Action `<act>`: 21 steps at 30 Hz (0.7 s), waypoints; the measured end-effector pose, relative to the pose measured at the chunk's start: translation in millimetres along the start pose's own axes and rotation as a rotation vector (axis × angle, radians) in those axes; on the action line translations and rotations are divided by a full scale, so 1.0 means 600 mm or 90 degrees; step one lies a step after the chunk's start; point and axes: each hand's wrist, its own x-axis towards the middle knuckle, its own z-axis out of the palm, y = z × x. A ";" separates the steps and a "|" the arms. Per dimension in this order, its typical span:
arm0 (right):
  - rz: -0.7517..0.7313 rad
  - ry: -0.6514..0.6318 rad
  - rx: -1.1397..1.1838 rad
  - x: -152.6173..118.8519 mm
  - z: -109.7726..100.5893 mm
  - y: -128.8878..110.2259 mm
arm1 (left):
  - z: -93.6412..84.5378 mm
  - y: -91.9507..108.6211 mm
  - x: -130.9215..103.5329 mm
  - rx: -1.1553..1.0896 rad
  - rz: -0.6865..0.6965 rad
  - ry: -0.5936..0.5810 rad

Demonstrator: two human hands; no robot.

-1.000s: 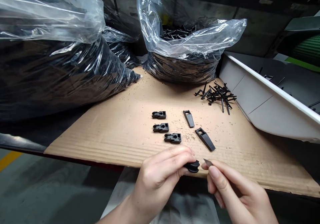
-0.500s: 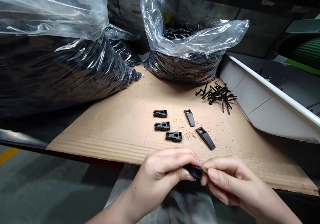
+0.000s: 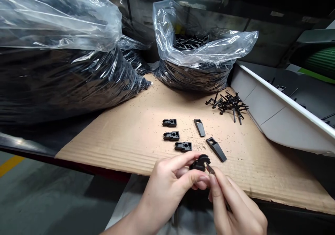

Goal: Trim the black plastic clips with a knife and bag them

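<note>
Between thumb and fingers, my left hand (image 3: 172, 182) grips a small black plastic part with a rounded end (image 3: 201, 161) over the cardboard's near edge. My right hand (image 3: 232, 200) pinches a thin blade-like piece (image 3: 210, 169), its tip against or very close to the black part; the rest of it is hidden in my fingers. Just beyond lie three black clip-like parts, the nearest clip (image 3: 183, 146) close to my left fingers. To their right rest two black tapered pieces with square holes, a nearer tapered piece (image 3: 216, 149) and a farther tapered piece (image 3: 199, 127).
A pile of thin black pins (image 3: 230, 105) lies beside a grey-white tray (image 3: 274, 105) on the right. Behind stands an open plastic bag (image 3: 193, 71) of black parts. A large filled bag (image 3: 60, 78) covers the left. Dark crumbs dot the cardboard (image 3: 125, 130).
The black part is raised and turned, so its rounded end shows above my left fingers. My right hand has swung lower and more upright, exposing the blade-like piece. The view has tilted up slightly.
</note>
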 end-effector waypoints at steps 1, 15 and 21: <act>-0.021 -0.005 -0.005 0.000 0.003 0.003 | 0.000 -0.001 0.000 0.000 0.001 0.003; 0.139 -0.095 0.064 0.057 -0.028 0.008 | -0.006 -0.007 0.004 0.193 0.070 -0.022; 0.277 -0.104 -0.024 0.068 -0.019 0.026 | -0.029 0.016 -0.015 0.465 0.304 -0.140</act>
